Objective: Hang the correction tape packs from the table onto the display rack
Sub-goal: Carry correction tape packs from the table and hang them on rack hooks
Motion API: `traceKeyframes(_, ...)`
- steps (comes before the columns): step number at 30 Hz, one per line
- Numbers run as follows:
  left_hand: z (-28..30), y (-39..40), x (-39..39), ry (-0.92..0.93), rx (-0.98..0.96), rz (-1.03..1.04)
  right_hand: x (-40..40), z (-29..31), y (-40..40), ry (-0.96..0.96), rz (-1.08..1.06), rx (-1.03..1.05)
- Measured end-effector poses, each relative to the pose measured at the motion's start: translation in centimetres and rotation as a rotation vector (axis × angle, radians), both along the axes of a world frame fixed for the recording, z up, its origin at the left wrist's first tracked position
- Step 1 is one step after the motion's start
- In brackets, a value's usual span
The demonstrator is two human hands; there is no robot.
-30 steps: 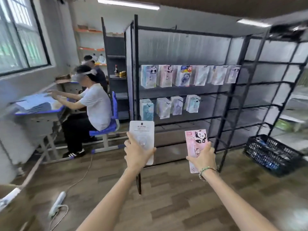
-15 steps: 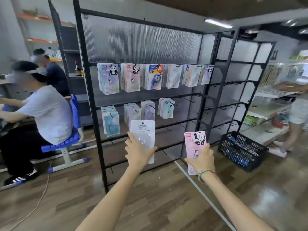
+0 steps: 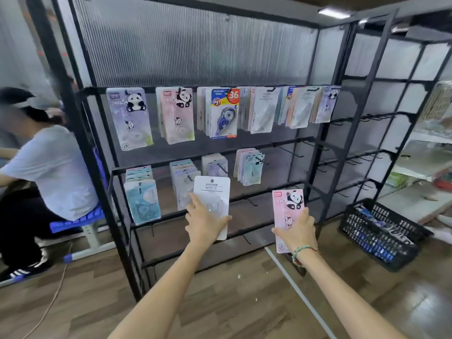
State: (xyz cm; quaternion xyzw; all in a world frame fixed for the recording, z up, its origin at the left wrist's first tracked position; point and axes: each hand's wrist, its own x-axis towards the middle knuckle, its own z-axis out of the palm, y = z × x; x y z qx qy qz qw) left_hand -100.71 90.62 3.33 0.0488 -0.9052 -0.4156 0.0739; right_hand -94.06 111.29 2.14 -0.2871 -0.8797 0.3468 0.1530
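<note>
My left hand [image 3: 205, 221] grips a white correction tape pack [image 3: 212, 192] upright, in front of the rack's lower rows. My right hand [image 3: 297, 230] holds a pink panda pack [image 3: 287, 204] upright, a little to the right. The black display rack [image 3: 315, 152] stands close ahead. Its top row carries several hung packs, among them a lilac panda pack [image 3: 129, 118] and a blue "36" pack [image 3: 223, 113]. The second row has several stacks of packs [image 3: 143, 194] on its left part; bare hooks [image 3: 286, 150] stick out to the right.
A seated person in a white shirt [image 3: 49, 167] sits on a blue chair left of the rack. A black crate [image 3: 381, 231] with packs stands on the wooden floor at right. More shelves [image 3: 425, 165] lie beyond it. A cable runs along the floor at left.
I have moved closer to the rack, which now fills the view. Both hands still hold their packs upright, now right before the lower rows.
</note>
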Motion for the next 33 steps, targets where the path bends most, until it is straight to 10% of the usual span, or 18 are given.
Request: traceKeyframes(33,-3.8,13.5,-14.1,-0.234,-0.075,0.364,-25.1,-2.4,13.4,-0.064,0.466,-0.009)
